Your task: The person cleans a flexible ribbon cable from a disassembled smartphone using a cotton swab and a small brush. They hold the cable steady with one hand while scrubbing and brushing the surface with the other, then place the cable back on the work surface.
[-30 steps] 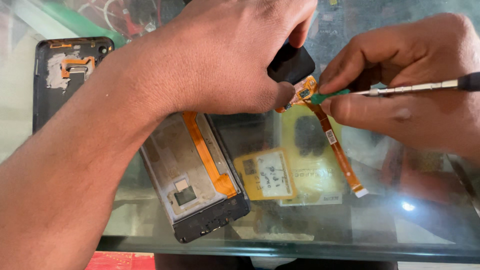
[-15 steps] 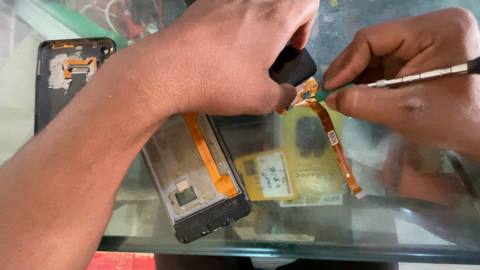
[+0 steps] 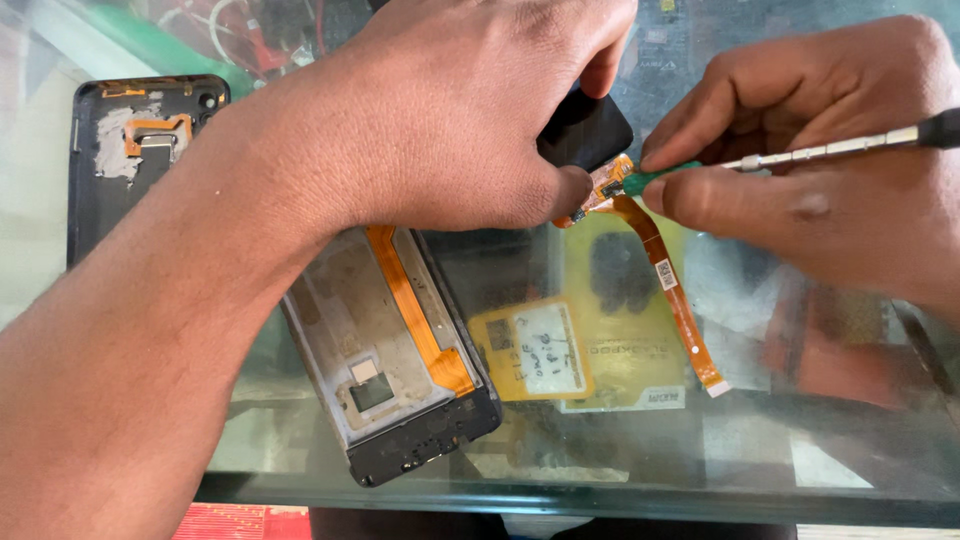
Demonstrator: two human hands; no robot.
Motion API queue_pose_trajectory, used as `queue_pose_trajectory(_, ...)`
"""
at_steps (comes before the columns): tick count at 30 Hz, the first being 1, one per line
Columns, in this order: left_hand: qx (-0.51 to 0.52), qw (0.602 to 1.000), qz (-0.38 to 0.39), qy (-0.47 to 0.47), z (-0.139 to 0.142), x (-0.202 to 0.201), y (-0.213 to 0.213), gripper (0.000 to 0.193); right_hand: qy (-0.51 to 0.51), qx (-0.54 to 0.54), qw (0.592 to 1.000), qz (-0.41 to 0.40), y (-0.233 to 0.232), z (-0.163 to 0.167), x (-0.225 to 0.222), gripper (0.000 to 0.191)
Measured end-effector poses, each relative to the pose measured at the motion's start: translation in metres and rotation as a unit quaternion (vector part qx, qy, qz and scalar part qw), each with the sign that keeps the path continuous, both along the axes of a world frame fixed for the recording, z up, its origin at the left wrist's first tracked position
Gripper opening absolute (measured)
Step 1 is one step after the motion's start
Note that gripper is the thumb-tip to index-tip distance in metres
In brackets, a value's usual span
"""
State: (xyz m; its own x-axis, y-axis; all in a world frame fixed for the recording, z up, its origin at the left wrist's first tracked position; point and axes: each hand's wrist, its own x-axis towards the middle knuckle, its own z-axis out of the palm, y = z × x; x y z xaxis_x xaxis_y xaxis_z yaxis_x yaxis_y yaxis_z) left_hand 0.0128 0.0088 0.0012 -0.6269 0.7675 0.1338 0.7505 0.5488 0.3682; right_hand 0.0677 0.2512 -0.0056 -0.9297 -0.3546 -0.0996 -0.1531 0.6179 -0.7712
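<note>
1. On the glass surface (image 3: 820, 470), an opened phone frame (image 3: 385, 350) lies face down with its long axis running from upper left to lower right, an orange ribbon along its inside.
2. The left hand (image 3: 470, 110) reaches across over the frame's upper end and is closed around a small dark part (image 3: 585, 130), the thumb tip pressed against the top of an orange flex cable (image 3: 655, 265).
3. The right hand (image 3: 830, 190) comes in from the right, its fingers pinched narrow around a slim tool with a metal shaft (image 3: 830, 150) and a green tip. The tool lies nearly level, pointing left, and the tip meets the cable's connector end right beside the left thumb.
4. The flex cable is the thing both hands work on. Its top end sits between the two hands; from there it hangs free, running down and to the right, its white-tipped lower end above the glass and well apart from either hand.
5. Both hands are at the cable's upper end, the left thumb touching it from the left, the tool tip from the right.
6. A second dark phone back cover (image 3: 135, 160) lies at the far left, apart from the hands. Yellow labels (image 3: 540, 350) show under or on the glass, beneath the cable.
</note>
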Motion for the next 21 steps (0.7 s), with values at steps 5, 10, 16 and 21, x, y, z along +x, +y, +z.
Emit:
queue_pose_trajectory(5, -0.005, 1.0, 0.008, -0.019, 0.0016, -0.0003, 0.0004, 0.054, -0.009, 0.002, 1.0, 0.007, -0.0007, 0.0024, -0.0003, 0.009)
queue_pose_trajectory(10, -0.002, 0.999, 0.007, -0.035, 0.0027, -0.0013, -0.0002, 0.055, 0.004, -0.013, 1.0, 0.012, -0.0026, 0.0014, 0.0012, 0.007)
queue_pose_trajectory(16, -0.012, 1.0, 0.01, -0.026, 0.002, -0.0009, 0.0009, 0.055, -0.004, -0.013, 1.0, 0.005, -0.0021, 0.0012, 0.0012, 0.008)
queue_pose_trajectory(21, 0.002, 1.0, -0.002, -0.024, 0.0029, -0.0017, -0.0004, 0.055, -0.024, -0.023, 0.999, 0.016, -0.0022, 0.0055, 0.001, 0.011)
